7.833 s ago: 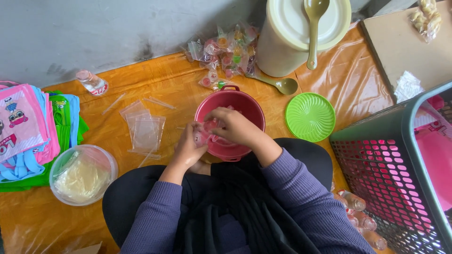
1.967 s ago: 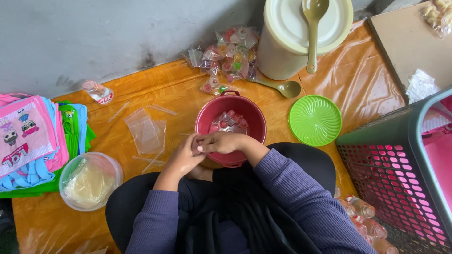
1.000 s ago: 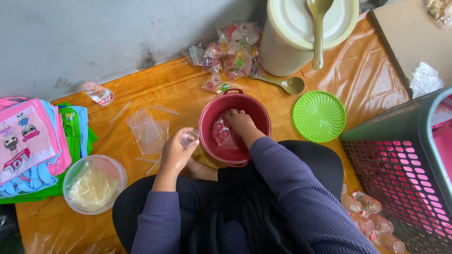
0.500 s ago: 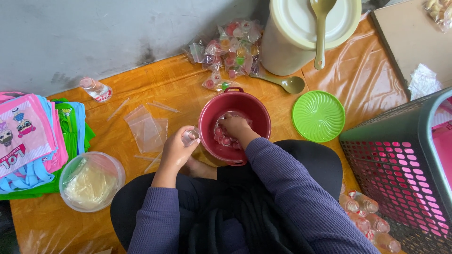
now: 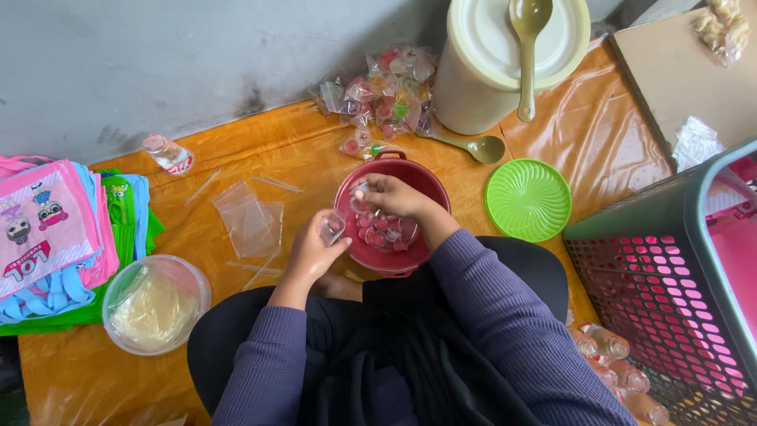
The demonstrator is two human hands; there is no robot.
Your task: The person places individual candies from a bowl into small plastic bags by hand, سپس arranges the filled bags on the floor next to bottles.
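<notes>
Orange plastic sheeting (image 5: 300, 158) covers the surface below a grey wall. Your left hand (image 5: 314, 251) closes its grip on a small clear bag (image 5: 332, 229), held beside the red bowl (image 5: 426, 189) so filling is a short reach. Your right hand (image 5: 390, 196) dips into the bowl, fingers pinching a small jelly cup (image 5: 361, 203), clear-walled with pink filling, above the other cups.

I see my own two arms in long purple knit sleeves (image 5: 505, 315), ribbed and snug down to the wrists; both hands, left (image 5: 311, 252) and right (image 5: 398, 197), are bare, no rings or gloves; black trousers (image 5: 229, 339) cover my legs; dark cloth (image 5: 394, 371) drapes my lap.
</notes>
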